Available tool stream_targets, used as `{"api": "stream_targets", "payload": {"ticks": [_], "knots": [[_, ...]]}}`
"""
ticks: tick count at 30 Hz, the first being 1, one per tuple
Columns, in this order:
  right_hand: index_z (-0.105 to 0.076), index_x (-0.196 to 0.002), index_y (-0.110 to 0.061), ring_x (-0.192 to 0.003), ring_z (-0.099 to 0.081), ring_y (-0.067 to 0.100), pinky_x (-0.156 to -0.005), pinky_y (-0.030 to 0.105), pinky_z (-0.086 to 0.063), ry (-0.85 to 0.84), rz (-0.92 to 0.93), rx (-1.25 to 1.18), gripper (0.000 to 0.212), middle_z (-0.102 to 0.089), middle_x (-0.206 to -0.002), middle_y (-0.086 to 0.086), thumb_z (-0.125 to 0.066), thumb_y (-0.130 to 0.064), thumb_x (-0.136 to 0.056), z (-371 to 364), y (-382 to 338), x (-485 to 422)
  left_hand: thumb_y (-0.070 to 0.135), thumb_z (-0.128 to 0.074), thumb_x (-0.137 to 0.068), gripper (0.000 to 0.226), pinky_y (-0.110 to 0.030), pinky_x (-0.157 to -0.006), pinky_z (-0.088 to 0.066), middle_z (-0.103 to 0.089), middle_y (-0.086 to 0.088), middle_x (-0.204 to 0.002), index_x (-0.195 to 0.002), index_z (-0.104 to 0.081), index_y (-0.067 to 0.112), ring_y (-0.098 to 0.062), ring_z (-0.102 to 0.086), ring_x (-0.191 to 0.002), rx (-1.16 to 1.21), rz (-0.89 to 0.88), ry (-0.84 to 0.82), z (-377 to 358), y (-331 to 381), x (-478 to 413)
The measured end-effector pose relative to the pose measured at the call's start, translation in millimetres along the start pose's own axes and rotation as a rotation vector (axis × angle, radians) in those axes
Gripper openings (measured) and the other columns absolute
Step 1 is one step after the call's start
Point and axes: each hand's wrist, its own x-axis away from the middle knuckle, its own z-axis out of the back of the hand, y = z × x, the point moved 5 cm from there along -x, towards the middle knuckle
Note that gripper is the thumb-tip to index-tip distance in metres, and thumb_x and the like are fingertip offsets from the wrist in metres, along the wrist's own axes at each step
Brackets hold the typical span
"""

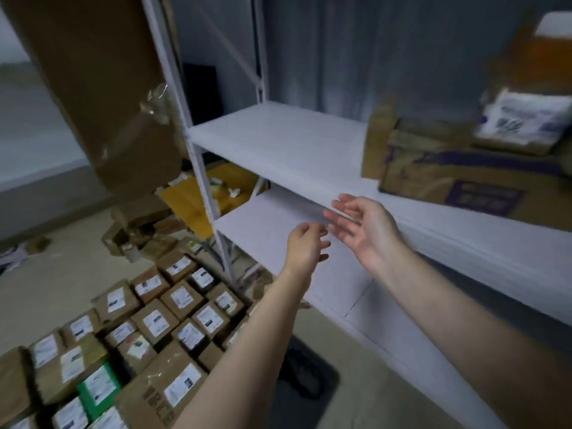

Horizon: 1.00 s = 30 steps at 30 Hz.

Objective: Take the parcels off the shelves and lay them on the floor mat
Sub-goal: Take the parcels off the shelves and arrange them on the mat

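Both my hands reach forward in front of the white shelf unit [278, 140]. My left hand [306, 246] has loosely curled fingers and holds nothing. My right hand [362, 227] is spread, palm turned left, beside the front edge of the middle shelf, holding nothing. A large brown cardboard box with purple print [458, 178] stands on that shelf at the right, with a white-labelled parcel [523, 119] on top of it. Several labelled brown parcels [154, 323] lie packed together on the floor at lower left, over a dark mat [312, 373].
A tall sheet of cardboard [102, 88] leans at the upper left against the shelf post. Loose cardboard scraps [139, 230] and a yellow box [201, 196] lie on the floor behind the unit. An orange box [544, 57] sits high at the right.
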Motion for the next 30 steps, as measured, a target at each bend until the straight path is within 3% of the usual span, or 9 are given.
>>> {"api": "stream_targets", "payload": {"ticks": [3, 8, 13, 16, 18, 22, 25, 28, 30], "knots": [[-0.065, -0.09, -0.012, -0.085, -0.072, 0.021, -0.064, 0.028, -0.056, 0.021, 0.118, 0.013, 0.015, -0.07, -0.098, 0.004, -0.053, -0.004, -0.092, 37, -58, 23, 0.016, -0.046, -0.098, 0.023, -0.036, -0.078, -0.052, -0.066, -0.01, -0.107, -0.11, -0.062, 0.005, -0.021, -0.063, -0.086, -0.04, -0.1, -0.061, -54, 46, 6], [-0.065, -0.083, -0.013, -0.082, -0.072, 0.018, -0.06, 0.026, -0.054, 0.079, 0.338, 0.073, 0.025, -0.073, -0.084, -0.001, -0.047, 0.002, -0.092, 90, -124, 51, 0.015, -0.048, -0.097, 0.013, -0.031, -0.068, -0.048, -0.06, -0.003, -0.081, -0.088, -0.057, 0.012, -0.02, -0.058, -0.075, -0.056, -0.186, -0.09, -124, 83, 15], [-0.064, -0.086, -0.013, -0.088, -0.071, 0.02, -0.061, 0.025, -0.053, 0.176, 0.497, 0.093, 0.023, -0.072, -0.093, 0.004, -0.048, 0.002, -0.094, 129, -175, 70, 0.016, -0.053, -0.092, 0.011, -0.048, -0.091, -0.05, -0.065, -0.017, -0.093, -0.091, -0.059, 0.007, -0.033, -0.062, -0.089, -0.044, -0.284, 0.019, -177, 107, 23], [-0.065, -0.091, -0.011, -0.09, -0.071, 0.018, -0.063, 0.025, -0.055, 0.197, 0.581, 0.075, 0.018, -0.073, -0.103, 0.006, -0.051, -0.001, -0.095, 138, -196, 81, 0.02, -0.056, -0.092, 0.009, -0.036, -0.083, -0.05, -0.066, -0.009, -0.098, -0.097, -0.056, 0.012, -0.027, -0.061, -0.092, -0.034, -0.385, 0.109, -198, 126, 34], [-0.065, -0.089, -0.012, -0.087, -0.072, 0.013, -0.063, 0.023, -0.056, 0.187, 0.639, 0.058, 0.016, -0.074, -0.102, 0.004, -0.054, -0.002, -0.094, 140, -206, 88, 0.024, -0.058, -0.091, 0.017, -0.032, -0.08, -0.05, -0.064, -0.003, -0.098, -0.102, -0.055, 0.012, -0.023, -0.061, -0.094, -0.046, -0.46, 0.098, -214, 138, 42], [-0.066, -0.086, -0.017, -0.088, -0.071, 0.01, -0.065, 0.022, -0.054, 0.2, 0.756, 0.054, 0.018, -0.073, -0.1, -0.005, -0.059, -0.001, -0.091, 143, -218, 97, 0.035, -0.064, -0.086, 0.035, -0.043, -0.099, -0.045, -0.057, -0.004, -0.115, -0.111, -0.05, 0.015, -0.025, -0.054, -0.111, -0.136, -0.591, 0.065, -246, 157, 55], [-0.064, -0.085, -0.021, -0.092, -0.067, 0.014, -0.073, 0.025, -0.052, 0.313, 0.926, 0.119, 0.019, -0.07, -0.092, -0.01, -0.062, -0.002, -0.088, 146, -228, 101, 0.038, -0.067, -0.084, 0.047, -0.039, -0.104, -0.038, -0.047, -0.001, -0.121, -0.118, -0.044, 0.016, -0.022, -0.042, -0.12, -0.201, -0.701, 0.06, -265, 170, 68], [-0.061, -0.088, -0.026, -0.096, -0.061, 0.004, -0.077, 0.02, -0.05, 0.471, 1.101, 0.206, 0.02, -0.061, -0.104, -0.003, -0.064, -0.009, -0.078, 149, -241, 106, 0.038, -0.072, -0.08, 0.066, -0.039, -0.107, -0.033, -0.041, -0.003, -0.128, -0.131, -0.039, 0.01, -0.023, -0.034, -0.127, -0.263, -0.795, 0.096, -275, 182, 78], [-0.062, -0.097, -0.019, -0.104, -0.059, 0.006, -0.086, 0.03, -0.053, 0.57, 1.141, 0.295, 0.023, -0.057, -0.112, -0.002, -0.069, -0.009, -0.077, 152, -248, 103, 0.039, -0.075, -0.078, 0.079, -0.04, -0.11, -0.03, -0.038, -0.008, -0.137, -0.138, -0.035, 0.008, -0.026, -0.031, -0.133, -0.318, -0.833, 0.142, -279, 188, 78]]}}
